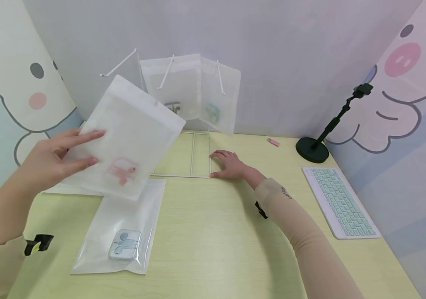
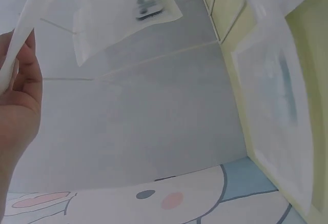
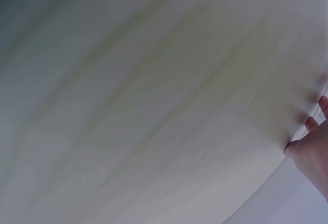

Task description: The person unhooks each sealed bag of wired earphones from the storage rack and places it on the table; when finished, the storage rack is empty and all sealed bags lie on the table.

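My left hand [image 1: 57,155] grips the left edge of a translucent white plastic bag [image 1: 138,120], which hangs tilted in front of a white wire rack [image 1: 191,155]. A small pinkish-red item [image 1: 123,169] shows through the bag's lower part. In the left wrist view the left hand [image 2: 20,93] has its fingers bent at the bag's edge. My right hand [image 1: 231,164] rests on the table by the right front corner of the rack's base, its fingertips touching the wire. Two more bags hang on the rack's prongs, one with a dark-and-white item [image 1: 173,107], one with a greenish item [image 1: 213,112].
On the table in front lies a bag [image 1: 97,249] with boxed earphones [image 1: 125,244]; another white bag [image 1: 72,190] lies partly hidden behind the left hand. Further right are a pink USB stick [image 1: 273,142], a black stand [image 1: 312,149] and a keyboard [image 1: 341,201].
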A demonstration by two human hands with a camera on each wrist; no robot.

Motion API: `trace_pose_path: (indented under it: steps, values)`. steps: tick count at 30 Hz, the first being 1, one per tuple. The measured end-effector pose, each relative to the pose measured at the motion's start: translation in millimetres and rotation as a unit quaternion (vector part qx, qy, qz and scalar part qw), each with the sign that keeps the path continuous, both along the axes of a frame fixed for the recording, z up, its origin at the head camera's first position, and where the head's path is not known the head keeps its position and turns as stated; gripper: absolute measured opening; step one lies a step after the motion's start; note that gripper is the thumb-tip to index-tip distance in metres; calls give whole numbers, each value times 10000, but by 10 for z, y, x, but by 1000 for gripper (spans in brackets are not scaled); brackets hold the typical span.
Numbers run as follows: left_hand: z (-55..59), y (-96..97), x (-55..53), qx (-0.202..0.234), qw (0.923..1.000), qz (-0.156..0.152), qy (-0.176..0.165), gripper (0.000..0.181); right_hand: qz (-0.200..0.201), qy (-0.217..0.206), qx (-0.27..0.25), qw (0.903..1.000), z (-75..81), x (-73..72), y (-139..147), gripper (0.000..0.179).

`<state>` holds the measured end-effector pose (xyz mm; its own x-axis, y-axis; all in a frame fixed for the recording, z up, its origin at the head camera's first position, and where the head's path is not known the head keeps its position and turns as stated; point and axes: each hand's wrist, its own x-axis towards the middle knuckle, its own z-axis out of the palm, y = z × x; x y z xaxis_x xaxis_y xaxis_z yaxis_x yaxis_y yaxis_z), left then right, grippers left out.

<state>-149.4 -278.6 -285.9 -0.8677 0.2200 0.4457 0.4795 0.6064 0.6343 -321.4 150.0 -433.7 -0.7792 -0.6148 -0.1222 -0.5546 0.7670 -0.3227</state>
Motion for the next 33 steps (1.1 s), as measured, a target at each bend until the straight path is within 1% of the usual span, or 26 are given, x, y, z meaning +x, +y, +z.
trace_pose_path:
  steps: [4,6,8,12,14,18,24,25,28,31,33]
  values:
    - [-114,-26,60,67,9982,259,-537,60,-23,0,52,10000,7,2,-2,76]
    - [-173,-31,91,116,9963,332,-780,60,-22,-2,62,10000,5,0,-1,76]
    - [-233,-40,124,123,9935,412,-1058,61,-13,-2,51,10000,2,-1,0,76]
    - [-334,-44,184,119,9879,561,-1438,63,-1,-5,39,10000,-9,-7,-1,76]
    - [-382,-30,224,147,9853,611,-1589,64,5,-10,39,10000,-11,-10,-1,76]
    - [-486,51,329,262,9817,554,-1801,65,12,35,74,10000,-18,-24,7,77]
    - [-653,212,506,396,9798,512,-1892,65,43,73,143,9999,-31,-38,15,77]
    - [-676,241,532,415,9803,497,-1864,64,48,69,146,9999,-29,-38,16,77]
    - [-726,332,617,439,9790,519,-1923,64,71,64,153,9998,-17,-35,17,77]
    - [-760,437,693,549,9724,563,-2197,64,80,54,123,9999,-8,-30,17,78]
    - [-772,505,741,705,9627,593,-2544,65,91,63,121,9999,-7,-30,14,78]
